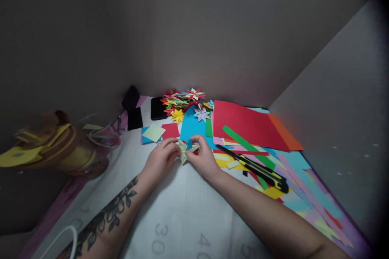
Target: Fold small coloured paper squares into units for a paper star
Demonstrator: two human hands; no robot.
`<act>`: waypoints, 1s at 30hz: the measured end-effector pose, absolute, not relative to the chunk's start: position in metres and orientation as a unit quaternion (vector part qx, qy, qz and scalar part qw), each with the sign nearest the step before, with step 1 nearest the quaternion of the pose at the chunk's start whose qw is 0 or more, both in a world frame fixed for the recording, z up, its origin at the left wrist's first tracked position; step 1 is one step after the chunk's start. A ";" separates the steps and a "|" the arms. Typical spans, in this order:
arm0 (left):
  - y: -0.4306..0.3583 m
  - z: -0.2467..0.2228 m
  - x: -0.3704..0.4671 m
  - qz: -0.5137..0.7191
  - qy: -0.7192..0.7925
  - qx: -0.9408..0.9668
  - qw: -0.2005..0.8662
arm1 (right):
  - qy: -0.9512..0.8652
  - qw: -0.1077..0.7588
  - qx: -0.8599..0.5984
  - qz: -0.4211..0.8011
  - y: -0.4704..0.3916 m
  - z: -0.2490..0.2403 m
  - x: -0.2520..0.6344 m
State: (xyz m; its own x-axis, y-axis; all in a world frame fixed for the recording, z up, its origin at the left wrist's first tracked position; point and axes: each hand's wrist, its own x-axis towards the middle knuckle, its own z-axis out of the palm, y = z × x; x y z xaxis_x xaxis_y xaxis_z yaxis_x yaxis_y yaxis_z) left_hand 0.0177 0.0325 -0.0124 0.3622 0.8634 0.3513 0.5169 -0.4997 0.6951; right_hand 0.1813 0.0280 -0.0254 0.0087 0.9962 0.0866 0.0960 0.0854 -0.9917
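Between both hands, above the white paper-covered table (179,210), is a folded paper star (183,153) with pale green points and a blue one. My left hand (163,156) pinches its left side. On the other side, the fingers of my right hand (205,156) are closed on its right points, where a bit of red shows. Just beyond my left hand lie a pale green square (154,132), a red square (171,130) and a blue one partly under the green. A blue sheet (188,127) lies behind the star.
Finished paper stars (179,101) are piled at the back beside a black phone (158,108). Red sheets (243,123), paper strips and a yellow-black cutter (258,170) lie right. At left stand a blurred pot (69,145) and scissors (119,123).
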 end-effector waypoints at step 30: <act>0.032 -0.014 0.029 0.405 0.529 0.634 0.393 | -0.571 0.508 -0.527 0.372 0.024 -0.029 0.179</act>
State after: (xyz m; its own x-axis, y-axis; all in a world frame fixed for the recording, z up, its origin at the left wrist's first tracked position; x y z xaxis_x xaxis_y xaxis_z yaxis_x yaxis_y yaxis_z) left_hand 0.0291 0.0317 -0.0142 0.1110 0.9890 0.0982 0.3523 -0.1315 0.9266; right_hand 0.1786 0.0243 -0.0285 0.0704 0.9797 0.1878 0.2229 0.1681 -0.9602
